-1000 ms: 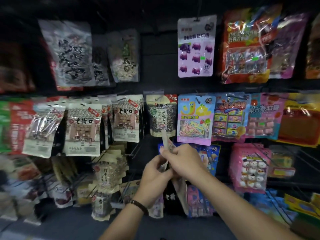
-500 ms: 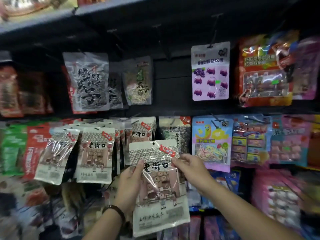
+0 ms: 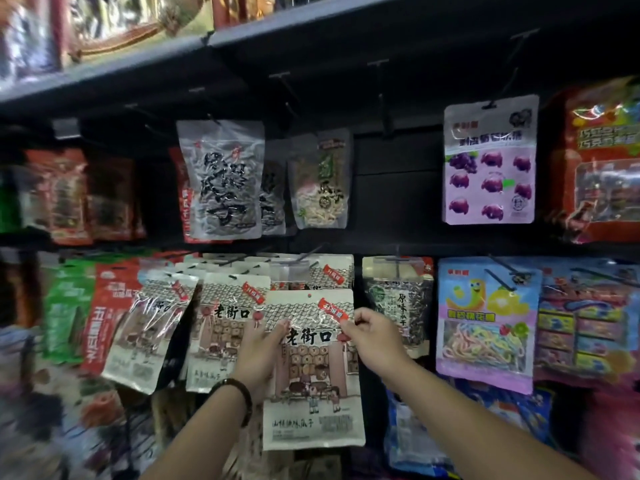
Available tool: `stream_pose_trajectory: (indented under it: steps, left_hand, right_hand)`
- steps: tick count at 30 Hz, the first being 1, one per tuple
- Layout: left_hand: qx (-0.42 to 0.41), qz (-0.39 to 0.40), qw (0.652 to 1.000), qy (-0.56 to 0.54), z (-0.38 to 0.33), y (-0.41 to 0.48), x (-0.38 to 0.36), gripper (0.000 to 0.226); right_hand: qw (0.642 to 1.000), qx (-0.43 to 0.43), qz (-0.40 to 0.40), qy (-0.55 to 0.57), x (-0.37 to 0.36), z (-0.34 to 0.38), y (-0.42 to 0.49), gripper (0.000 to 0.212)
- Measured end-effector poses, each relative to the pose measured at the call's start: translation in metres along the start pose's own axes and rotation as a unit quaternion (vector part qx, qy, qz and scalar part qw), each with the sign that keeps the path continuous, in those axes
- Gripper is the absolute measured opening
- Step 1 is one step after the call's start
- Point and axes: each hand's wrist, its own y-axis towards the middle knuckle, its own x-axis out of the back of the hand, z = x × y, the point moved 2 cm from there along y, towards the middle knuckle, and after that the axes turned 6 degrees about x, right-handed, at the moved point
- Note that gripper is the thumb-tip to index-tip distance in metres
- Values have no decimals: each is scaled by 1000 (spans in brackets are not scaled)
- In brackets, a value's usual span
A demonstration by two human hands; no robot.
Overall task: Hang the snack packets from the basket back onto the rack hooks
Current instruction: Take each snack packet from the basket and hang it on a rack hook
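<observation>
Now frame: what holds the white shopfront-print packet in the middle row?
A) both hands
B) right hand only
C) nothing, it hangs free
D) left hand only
A: the left hand and the right hand each hold the white packet near its upper part, one on each side.

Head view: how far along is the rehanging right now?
Done: several matching packets already hang alongside. In hand: left hand and right hand pinch a white packet, its hole below the hook, not threaded. Left: thread it; the basket is out of view, so the remainder is unknown.
</observation>
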Motion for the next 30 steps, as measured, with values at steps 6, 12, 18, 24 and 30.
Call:
stream_pose_trajectory:
  steps: [6, 12, 18, 24, 30]
  left_hand:
    - [7, -2, 1000, -3, -14, 27, 5, 74]
    - [14, -18, 1000, 4, -23, 40, 6, 42]
    - [20, -52, 998, 22, -20, 53, 12, 65]
    - [25, -56, 998, 32, -19, 55, 12, 23]
    - [42, -56, 997, 14, -17, 56, 15, 15]
  right_hand:
    - [998, 42, -28, -22, -12, 18, 35, 21]
    - [998, 39, -29, -30, -19, 18, 54, 28]
    - [999, 31, -27, -27, -26, 18, 59, 38]
    - [999, 22, -43, -23, -28, 18, 54, 40]
    - [998, 22, -38, -33, -29, 23, 50, 35]
